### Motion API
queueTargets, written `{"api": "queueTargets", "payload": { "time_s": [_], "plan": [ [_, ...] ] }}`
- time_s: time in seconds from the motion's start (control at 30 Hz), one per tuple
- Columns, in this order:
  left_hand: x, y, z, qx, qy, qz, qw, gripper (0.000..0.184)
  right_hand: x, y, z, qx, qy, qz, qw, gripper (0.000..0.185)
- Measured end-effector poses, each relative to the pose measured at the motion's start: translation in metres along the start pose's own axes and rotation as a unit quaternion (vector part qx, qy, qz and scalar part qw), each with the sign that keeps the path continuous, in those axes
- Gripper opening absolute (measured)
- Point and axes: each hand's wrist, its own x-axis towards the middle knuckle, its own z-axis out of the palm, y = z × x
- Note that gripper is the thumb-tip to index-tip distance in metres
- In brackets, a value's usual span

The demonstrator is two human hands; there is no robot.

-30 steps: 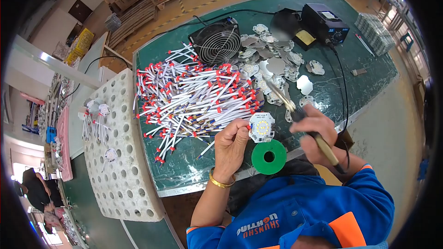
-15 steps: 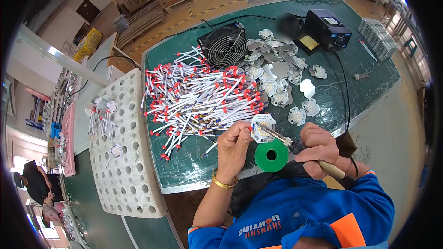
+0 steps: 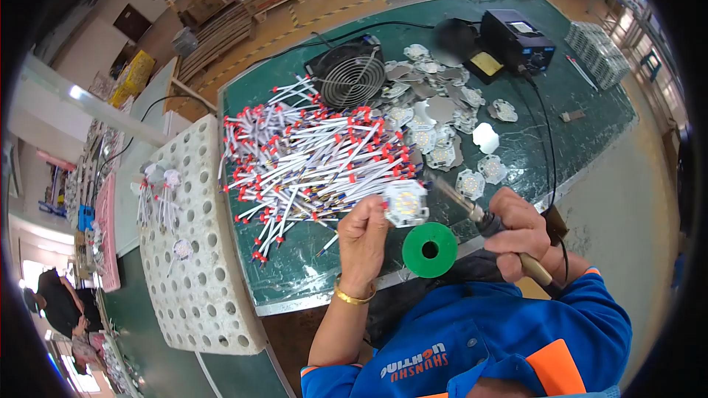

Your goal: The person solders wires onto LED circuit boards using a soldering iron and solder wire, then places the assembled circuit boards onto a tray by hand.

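Observation:
Between the fingers of my left hand (image 3: 363, 239) is an LED board (image 3: 405, 203), a white plate with yellow dots, held up over the near table edge. My right hand (image 3: 518, 230) grips a soldering iron (image 3: 483, 221), its tip pointing up and left, apart from the board. Just below the board lies a green solder spool (image 3: 430, 250). Behind my left hand spreads a pile of white wires with red ends (image 3: 317, 158). More LED boards (image 3: 441, 114) are heaped to the right of the wires, some face down.
A black fan (image 3: 352, 74) and a soldering station (image 3: 518, 40) stand at the back of the green table (image 3: 590, 133). To the left is a white foam block with holes (image 3: 195, 265), holding a few wired boards (image 3: 181, 250). Another person (image 3: 59, 301) is at far left.
The soldering iron's tip has come away from the board, moving right. My left hand has shifted slightly left with the board, and the whole view has moved a little.

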Motion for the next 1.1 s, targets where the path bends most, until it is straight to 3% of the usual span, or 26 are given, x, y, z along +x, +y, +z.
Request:
{"api": "queueTargets", "payload": {
  "time_s": [0.07, 0.1, 0.17, 0.27, 0.33, 0.5, 0.63, 0.77, 0.8, 0.83, 0.9, 1.0, 1.1],
  "plan": [
    [0.000, -0.002, -0.003, -0.134, 0.016, -0.038, 0.990, 0.015, -0.005, 0.008, -0.008, -0.068, 0.009, 0.008, 0.998, 0.016],
    [0.004, 0.003, -0.002, -0.226, -0.038, -0.021, 0.973, 0.018, -0.008, 0.012, -0.012, -0.124, 0.015, 0.012, 0.992, 0.018],
    [0.004, 0.010, -0.003, -0.228, -0.069, -0.027, 0.971, 0.041, -0.012, 0.020, -0.021, -0.188, 0.027, 0.059, 0.980, 0.026],
    [0.008, 0.010, -0.010, -0.321, -0.120, -0.039, 0.939, 0.036, -0.018, 0.038, -0.033, -0.190, 0.044, 0.204, 0.959, 0.032],
    [0.007, 0.012, -0.011, -0.419, -0.143, -0.063, 0.895, 0.030, -0.024, 0.053, -0.039, -0.256, 0.019, 0.199, 0.946, 0.033],
    [0.012, 0.009, -0.018, -0.491, -0.183, -0.045, 0.851, 0.029, -0.022, 0.071, -0.043, -0.428, -0.092, 0.212, 0.874, 0.022],
    [0.013, 0.014, -0.024, -0.479, -0.217, -0.033, 0.850, 0.024, -0.020, 0.077, -0.037, -0.432, -0.106, 0.250, 0.860, 0.029],
    [0.010, 0.026, -0.028, -0.361, -0.180, -0.062, 0.913, 0.019, -0.017, 0.079, -0.037, -0.455, -0.134, 0.240, 0.847, 0.033],
    [0.013, 0.030, -0.026, -0.187, -0.142, -0.065, 0.970, 0.022, -0.016, 0.079, -0.037, -0.463, -0.134, 0.230, 0.846, 0.029],
    [0.017, 0.035, -0.024, -0.006, -0.101, -0.065, 0.993, 0.025, -0.015, 0.080, -0.036, -0.463, -0.131, 0.230, 0.846, 0.029],
    [0.024, 0.037, -0.021, 0.045, -0.077, -0.081, 0.993, 0.024, -0.017, 0.082, -0.037, -0.454, -0.130, 0.246, 0.846, 0.025],
    [0.042, 0.020, -0.008, 0.294, -0.038, 0.127, 0.947, 0.014, -0.026, 0.087, -0.039, -0.459, -0.105, 0.278, 0.837, 0.024],
    [0.058, 0.009, 0.005, 0.363, -0.038, 0.146, 0.920, 0.013, -0.018, 0.079, -0.040, -0.438, -0.035, 0.222, 0.870, 0.024]
  ]
}}
